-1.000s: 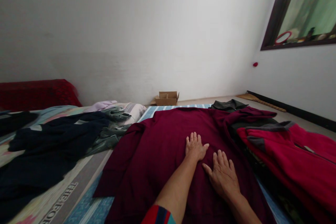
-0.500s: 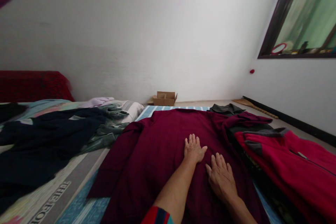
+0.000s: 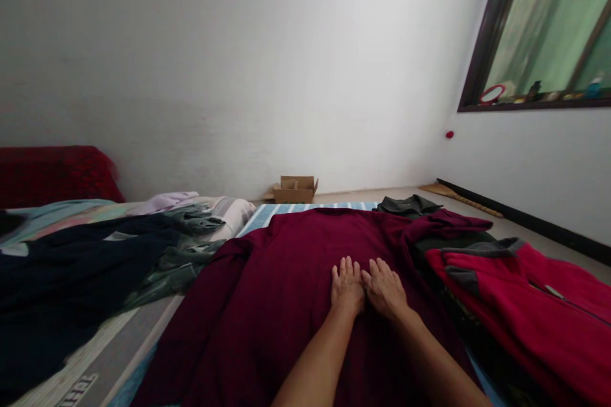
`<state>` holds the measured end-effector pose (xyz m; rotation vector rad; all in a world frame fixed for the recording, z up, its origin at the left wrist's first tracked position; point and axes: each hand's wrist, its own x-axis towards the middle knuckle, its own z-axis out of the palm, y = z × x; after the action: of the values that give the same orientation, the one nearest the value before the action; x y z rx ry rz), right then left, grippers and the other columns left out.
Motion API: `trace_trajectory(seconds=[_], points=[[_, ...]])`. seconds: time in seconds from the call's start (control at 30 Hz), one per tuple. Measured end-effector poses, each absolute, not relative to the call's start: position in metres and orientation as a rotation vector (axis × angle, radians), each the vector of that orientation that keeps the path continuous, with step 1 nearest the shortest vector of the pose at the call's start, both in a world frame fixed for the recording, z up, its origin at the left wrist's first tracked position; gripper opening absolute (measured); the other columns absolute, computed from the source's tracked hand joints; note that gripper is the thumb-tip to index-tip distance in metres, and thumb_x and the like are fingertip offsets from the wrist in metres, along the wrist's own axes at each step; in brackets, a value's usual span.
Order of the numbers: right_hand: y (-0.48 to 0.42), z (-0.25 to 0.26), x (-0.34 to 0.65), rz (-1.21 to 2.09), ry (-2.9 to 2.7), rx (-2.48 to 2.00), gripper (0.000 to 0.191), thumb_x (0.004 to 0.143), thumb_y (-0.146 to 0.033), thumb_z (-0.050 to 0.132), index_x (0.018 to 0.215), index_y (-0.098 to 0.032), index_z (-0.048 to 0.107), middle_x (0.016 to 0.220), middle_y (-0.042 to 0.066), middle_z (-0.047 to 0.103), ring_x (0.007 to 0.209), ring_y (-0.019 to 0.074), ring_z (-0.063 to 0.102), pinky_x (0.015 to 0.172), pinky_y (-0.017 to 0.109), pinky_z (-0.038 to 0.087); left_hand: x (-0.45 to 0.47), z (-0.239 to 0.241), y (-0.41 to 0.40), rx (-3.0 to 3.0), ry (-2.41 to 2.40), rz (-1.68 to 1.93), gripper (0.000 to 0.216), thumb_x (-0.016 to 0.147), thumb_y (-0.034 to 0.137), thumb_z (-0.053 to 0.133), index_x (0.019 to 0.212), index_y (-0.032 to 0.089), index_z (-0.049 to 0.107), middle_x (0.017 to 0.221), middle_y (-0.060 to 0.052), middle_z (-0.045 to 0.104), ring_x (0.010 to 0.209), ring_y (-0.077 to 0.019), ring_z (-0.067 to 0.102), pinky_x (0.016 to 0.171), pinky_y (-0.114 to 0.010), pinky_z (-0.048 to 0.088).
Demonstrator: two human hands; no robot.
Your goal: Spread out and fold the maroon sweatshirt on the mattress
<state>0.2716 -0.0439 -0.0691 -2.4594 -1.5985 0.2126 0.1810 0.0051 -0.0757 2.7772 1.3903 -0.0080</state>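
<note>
A maroon long-sleeved top (image 3: 286,280) lies spread out in front of me, its collar end away from me. My left hand (image 3: 347,286) rests flat on its middle, fingers stretched forward. Close beside it, my right hand (image 3: 386,287) also lies flat on the cloth, fingers extended. The two hands nearly touch at the thumbs, and neither grips anything. The top's right sleeve (image 3: 449,224) is bunched over dark clothing; its left sleeve side slopes down toward me.
At right lies a folded red fleece jacket (image 3: 534,292) with grey trim, on other clothes. Dark navy clothing (image 3: 95,267) and grey-green garments (image 3: 176,261) cover the left side. An open cardboard box (image 3: 294,191) stands by the wall. A dark-framed window (image 3: 539,44) is at upper right.
My right hand has moved forward and left, up beside my left hand. The left hand sits slightly lower in view. The camera has tilted up a little.
</note>
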Motion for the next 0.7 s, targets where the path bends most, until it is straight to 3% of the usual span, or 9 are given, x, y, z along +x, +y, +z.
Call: trace_trajectory(seconds=[0.27,0.53,0.7], points=[[-0.035,-0.091,0.287,0.144,-1.646,-2.428,0.065,0.092,-0.05,0.019,0.139,-0.007,0.032,0.146,0.014,0.027,0.136,0.0272,0.018,0.107,0.042,0.014,0.183,-0.082,0.009,2.758,1.425,0.09,0.059,0.089,0.037,0.019,0.14,0.01,0.03,0.149,-0.012,0.02,0.138,-0.0258,0.011,0.11,-0.048,0.013],[-0.032,-0.084,0.305,0.223,-1.502,-2.486,0.068,0.09,-0.054,0.026,0.139,-0.008,0.033,0.146,0.015,0.027,0.134,0.0297,0.021,0.104,0.041,0.023,0.182,-0.074,0.011,2.716,1.435,0.0,0.065,0.087,0.048,0.024,0.14,0.011,0.029,0.149,-0.014,0.019,0.137,-0.0268,0.013,0.109,-0.049,0.015],[-0.031,-0.084,0.309,0.194,-1.481,-2.479,0.066,0.09,-0.052,0.027,0.139,-0.008,0.034,0.146,0.015,0.027,0.134,0.0301,0.023,0.102,0.041,0.026,0.206,-0.046,0.032,2.774,1.376,0.046,0.048,0.089,0.036,0.024,0.12,0.012,0.052,0.135,-0.015,0.046,0.128,-0.0249,0.036,0.107,-0.047,0.02]])
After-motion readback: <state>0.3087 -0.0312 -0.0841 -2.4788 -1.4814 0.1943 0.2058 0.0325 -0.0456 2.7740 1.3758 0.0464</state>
